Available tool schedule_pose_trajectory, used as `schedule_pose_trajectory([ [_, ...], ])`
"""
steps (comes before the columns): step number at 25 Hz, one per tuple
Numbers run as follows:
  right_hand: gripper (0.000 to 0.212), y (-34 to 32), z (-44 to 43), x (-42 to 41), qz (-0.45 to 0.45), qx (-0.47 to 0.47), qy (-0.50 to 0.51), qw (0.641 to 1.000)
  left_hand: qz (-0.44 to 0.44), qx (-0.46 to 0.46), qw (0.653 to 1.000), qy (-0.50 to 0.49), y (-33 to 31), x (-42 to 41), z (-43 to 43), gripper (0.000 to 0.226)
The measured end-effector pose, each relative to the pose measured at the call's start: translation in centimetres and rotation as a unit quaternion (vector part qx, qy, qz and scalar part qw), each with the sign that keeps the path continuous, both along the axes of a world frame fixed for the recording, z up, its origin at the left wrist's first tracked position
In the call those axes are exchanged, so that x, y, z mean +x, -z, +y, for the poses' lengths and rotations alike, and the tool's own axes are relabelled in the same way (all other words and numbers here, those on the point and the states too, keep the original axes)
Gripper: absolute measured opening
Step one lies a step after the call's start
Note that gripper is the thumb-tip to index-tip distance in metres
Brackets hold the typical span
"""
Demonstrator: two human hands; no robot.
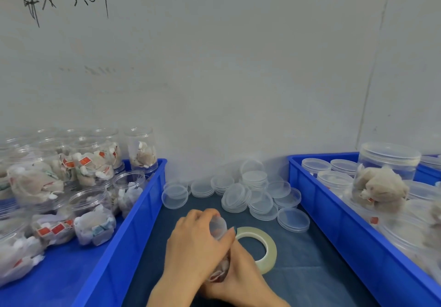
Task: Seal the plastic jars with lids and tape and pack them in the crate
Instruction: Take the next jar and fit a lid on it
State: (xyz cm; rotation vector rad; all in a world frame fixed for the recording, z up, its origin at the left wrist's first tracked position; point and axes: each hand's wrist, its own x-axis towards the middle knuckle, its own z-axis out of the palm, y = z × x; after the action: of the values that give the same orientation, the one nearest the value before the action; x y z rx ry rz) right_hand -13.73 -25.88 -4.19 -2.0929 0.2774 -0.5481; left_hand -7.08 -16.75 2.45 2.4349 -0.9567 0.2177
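A clear plastic jar (218, 226) with tea bags inside lies tilted between both hands, low in the middle of the view. My left hand (193, 247) grips its lidded upper end from above. My right hand (241, 275) holds the jar's body from below, thumb along its side. Most of the jar is hidden by the hands. A roll of clear tape (269, 242) lies flat on the dark mat just right of the hands. A loose pile of clear lids (238, 192) lies behind them.
A blue crate (140, 201) on the left holds several open filled jars (93, 206). A second blue crate (317, 201) on the right holds several lidded jars (334, 180), with one filled jar (386, 161) on top. A grey wall stands close behind.
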Motion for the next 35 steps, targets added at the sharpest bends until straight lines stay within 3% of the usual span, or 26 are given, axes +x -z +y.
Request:
schedule_pose_trajectory([
  [2, 0.067, -0.8, -0.9, -1.2, 0.003, 0.038, -0.062, 0.997, 0.104, -0.039, 0.992, 0.067, -1.0, 0.9, 0.3, 0.046],
  [5, 0.049, -2.0, -2.2, -2.2, 0.011, 0.117, -0.146, 0.982, 0.268, -0.094, 0.942, 0.180, -2.4, 2.3, 1.3, 0.045],
  [7, 0.039, -2.4, -2.2, -2.2, 0.021, 0.161, -0.182, 0.970, 0.303, -0.092, 0.926, 0.205, -2.7, 2.7, 1.6, 0.044],
  [11, 0.044, -2.0, -2.7, -2.2, 0.038, 0.224, -0.251, 0.941, 0.340, -0.141, 0.905, 0.216, -2.1, 2.5, 1.7, 0.034],
  [13, 0.047, -2.3, -2.3, -2.2, 0.061, 0.209, -0.263, 0.940, 0.354, -0.161, 0.893, 0.226, -1.5, 2.5, 2.1, 0.018],
  [15, 0.054, -2.6, -1.9, -2.0, 0.092, 0.150, -0.239, 0.955, 0.353, -0.191, 0.883, 0.243, -1.1, 2.7, 2.9, 0.015],
  [17, 0.071, -3.1, -2.6, -2.3, 0.106, 0.078, -0.213, 0.968, 0.311, -0.218, 0.893, 0.241, -1.0, 3.1, 3.5, 0.017],
  [20, 0.086, -3.5, -6.1, -3.7, 0.157, -0.071, -0.172, 0.970, 0.179, -0.176, 0.951, 0.181, -0.7, 3.7, 3.1, 0.023],
  [23, 0.066, -2.4, -9.2, -5.0, 0.222, -0.197, -0.089, 0.951, 0.083, -0.129, 0.979, 0.136, 0.2, 3.4, 2.1, 0.045],
  [26, 0.037, -1.1, -9.9, -4.7, 0.217, -0.228, -0.071, 0.946, 0.014, -0.130, 0.983, 0.126, 0.3, 3.0, 1.0, 0.055],
  [28, 0.022, -0.7, -10.1, -4.6, 0.197, -0.240, -0.064, 0.948, -0.102, -0.111, 0.981, 0.123, 0.5, 2.5, 0.4, 0.054],
  [30, 0.014, -0.9, -10.1, -4.9, 0.173, -0.198, -0.052, 0.963, -0.272, -0.122, 0.949, 0.104, 1.6, 1.8, -0.1, 0.041],
  [31, 0.009, -1.3, -10.0, -5.2, 0.145, -0.133, -0.048, 0.979, -0.330, -0.130, 0.930, 0.096, 2.2, 1.2, -0.3, 0.033],
  [33, 0.009, -2.6, -9.5, -5.9, 0.061, 0.025, -0.056, 0.996, -0.377, -0.152, 0.910, 0.083, 3.2, 0.2, -0.8, 0.027],
  [35, 0.027, -3.9, -8.9, -6.2, 0.007, 0.095, -0.069, 0.993, -0.370, -0.153, 0.914, 0.066, 3.4, -0.7, -1.2, 0.031],
])
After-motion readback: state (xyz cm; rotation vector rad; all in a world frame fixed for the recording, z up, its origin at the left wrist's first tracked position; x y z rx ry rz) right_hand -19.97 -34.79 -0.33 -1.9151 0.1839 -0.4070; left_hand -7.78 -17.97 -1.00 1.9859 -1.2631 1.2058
